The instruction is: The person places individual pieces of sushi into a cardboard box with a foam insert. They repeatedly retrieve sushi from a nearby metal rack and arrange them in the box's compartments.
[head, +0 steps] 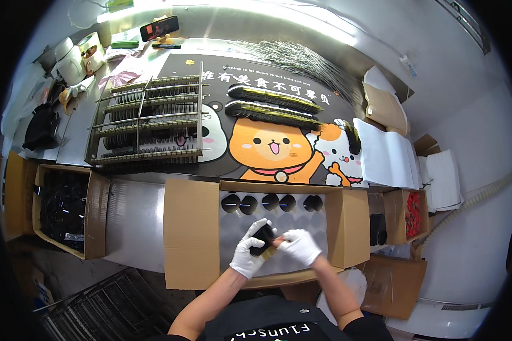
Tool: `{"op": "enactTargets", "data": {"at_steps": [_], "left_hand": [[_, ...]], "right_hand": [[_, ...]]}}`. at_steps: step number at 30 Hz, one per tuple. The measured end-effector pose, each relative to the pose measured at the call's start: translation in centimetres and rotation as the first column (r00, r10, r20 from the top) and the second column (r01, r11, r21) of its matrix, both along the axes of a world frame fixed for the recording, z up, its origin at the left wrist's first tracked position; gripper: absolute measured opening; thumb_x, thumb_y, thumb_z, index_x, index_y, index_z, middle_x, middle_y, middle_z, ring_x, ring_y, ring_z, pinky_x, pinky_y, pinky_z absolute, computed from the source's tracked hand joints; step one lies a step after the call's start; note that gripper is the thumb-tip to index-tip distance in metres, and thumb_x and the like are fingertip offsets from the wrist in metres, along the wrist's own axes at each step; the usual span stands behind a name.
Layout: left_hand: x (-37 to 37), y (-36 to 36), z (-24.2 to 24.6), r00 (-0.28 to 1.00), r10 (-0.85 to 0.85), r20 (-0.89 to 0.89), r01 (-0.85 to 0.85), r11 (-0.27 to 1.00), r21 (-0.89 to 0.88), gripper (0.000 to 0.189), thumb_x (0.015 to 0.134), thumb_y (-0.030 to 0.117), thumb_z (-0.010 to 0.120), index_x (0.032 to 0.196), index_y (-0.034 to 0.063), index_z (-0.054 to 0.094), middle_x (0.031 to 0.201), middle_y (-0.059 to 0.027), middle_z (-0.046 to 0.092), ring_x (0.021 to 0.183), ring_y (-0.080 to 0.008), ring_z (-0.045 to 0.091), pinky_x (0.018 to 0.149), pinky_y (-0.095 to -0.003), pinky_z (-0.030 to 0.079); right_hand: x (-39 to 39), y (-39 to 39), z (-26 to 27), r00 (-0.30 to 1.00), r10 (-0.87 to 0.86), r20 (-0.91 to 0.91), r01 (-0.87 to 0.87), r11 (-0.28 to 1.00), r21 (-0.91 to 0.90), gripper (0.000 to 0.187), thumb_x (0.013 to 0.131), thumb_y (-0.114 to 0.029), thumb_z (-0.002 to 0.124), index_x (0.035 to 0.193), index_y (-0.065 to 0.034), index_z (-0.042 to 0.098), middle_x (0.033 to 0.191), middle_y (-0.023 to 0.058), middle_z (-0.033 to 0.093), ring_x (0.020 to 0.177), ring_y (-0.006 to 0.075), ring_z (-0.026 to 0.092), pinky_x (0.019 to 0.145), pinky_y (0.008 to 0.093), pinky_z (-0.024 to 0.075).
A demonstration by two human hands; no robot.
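My left hand (pixel 248 252), in a white glove, grips a small stack of dark lenses (pixel 263 239) above an open cardboard box (pixel 192 238). My right hand (pixel 298 246) wears a white glove with bare fingertips. Its fingertips meet the right side of the held lenses; blur hides whether they pinch anything. Beneath both hands, a pale grey sheet with rounded pockets (pixel 234 228) lines the box. Along the sheet's far edge lie several dark lenses (pixel 248 205). Beyond the box, two long rows of stacked dark lenses (pixel 273 114) rest on a printed mat (pixel 222 168).
Left on the mat is a metal rack (pixel 147 119) with rows of lenses. A box of black pieces (pixel 64 209) stands at left, a box of red pieces (pixel 413 214) at right. Thin metal wires (pixel 298 59), white paper sheets (pixel 388 155) and a propped phone (pixel 159 28) lie farther back.
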State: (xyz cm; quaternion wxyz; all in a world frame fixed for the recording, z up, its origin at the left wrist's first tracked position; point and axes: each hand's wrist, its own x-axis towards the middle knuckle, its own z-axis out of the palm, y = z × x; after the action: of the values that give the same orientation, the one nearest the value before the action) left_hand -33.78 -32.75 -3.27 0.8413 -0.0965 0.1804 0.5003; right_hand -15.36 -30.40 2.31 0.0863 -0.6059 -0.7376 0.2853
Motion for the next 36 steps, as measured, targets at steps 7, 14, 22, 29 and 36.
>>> {"op": "enactTargets", "data": {"at_steps": [7,14,22,29,36], "left_hand": [[-1.8,-2.3,0.2,0.969,-0.216,-0.124,0.184,0.957,-0.224,0.033,0.092,0.025,0.064,0.123,0.0141,0.061,0.118,-0.0100,0.066,0.110,-0.0360,0.063,0.091,-0.0528,0.054],[-2.2,-3.7,-1.5,0.977,-0.190,0.095,0.207,0.951,-0.228,0.038,0.086,0.012,0.063,0.123,0.0122,0.060,0.120,-0.0129,0.064,0.111,-0.0373,0.061,0.095,-0.0509,0.053],[0.6,-2.2,0.9,0.992,-0.103,-0.072,0.099,0.994,-0.054,0.069,0.064,-0.008,0.052,0.130,0.0107,0.058,0.135,-0.0110,0.056,0.124,-0.0363,0.056,0.102,-0.0538,0.049],[-2.0,-4.0,1.5,0.969,-0.218,-0.119,0.200,0.969,-0.147,0.040,0.089,0.011,0.059,0.129,0.0141,0.058,0.125,-0.0048,0.061,0.112,-0.0260,0.062,0.094,-0.0454,0.053],[-3.3,-6.1,3.7,0.842,-0.497,-0.210,0.458,0.864,-0.208,0.026,0.093,0.013,0.058,0.118,0.0096,0.062,0.112,-0.0069,0.065,0.105,-0.0237,0.065,0.085,-0.0390,0.054]], "right_hand": [[-1.8,1.6,-3.7,0.976,-0.144,0.160,0.122,0.982,0.144,0.019,0.081,-0.031,0.067,0.082,-0.0146,0.076,0.082,0.0111,0.071,0.078,0.0315,0.069,0.071,0.0427,0.0562],[1.1,1.7,-3.5,0.929,-0.054,0.365,-0.009,0.986,0.169,0.015,0.079,-0.026,0.069,0.078,-0.0127,0.076,0.081,0.0118,0.070,0.078,0.0326,0.068,0.074,0.0449,0.0554],[3.6,-2.7,1.2,0.995,-0.095,-0.039,0.085,0.976,-0.199,0.024,0.081,-0.031,0.072,0.091,-0.0099,0.078,0.088,0.0164,0.072,0.083,0.0311,0.070,0.078,0.0417,0.0554],[0.1,-3.4,-2.3,0.965,-0.196,0.172,0.192,0.981,0.041,0.018,0.080,-0.027,0.069,0.080,-0.0113,0.077,0.080,0.0125,0.071,0.077,0.0312,0.070,0.071,0.0419,0.0569],[-3.3,-3.8,-4.9,0.975,-0.031,0.222,0.043,0.998,-0.049,0.022,0.085,-0.033,0.065,0.088,-0.0141,0.077,0.087,0.0128,0.071,0.084,0.0331,0.069,0.077,0.0444,0.0557]]}}
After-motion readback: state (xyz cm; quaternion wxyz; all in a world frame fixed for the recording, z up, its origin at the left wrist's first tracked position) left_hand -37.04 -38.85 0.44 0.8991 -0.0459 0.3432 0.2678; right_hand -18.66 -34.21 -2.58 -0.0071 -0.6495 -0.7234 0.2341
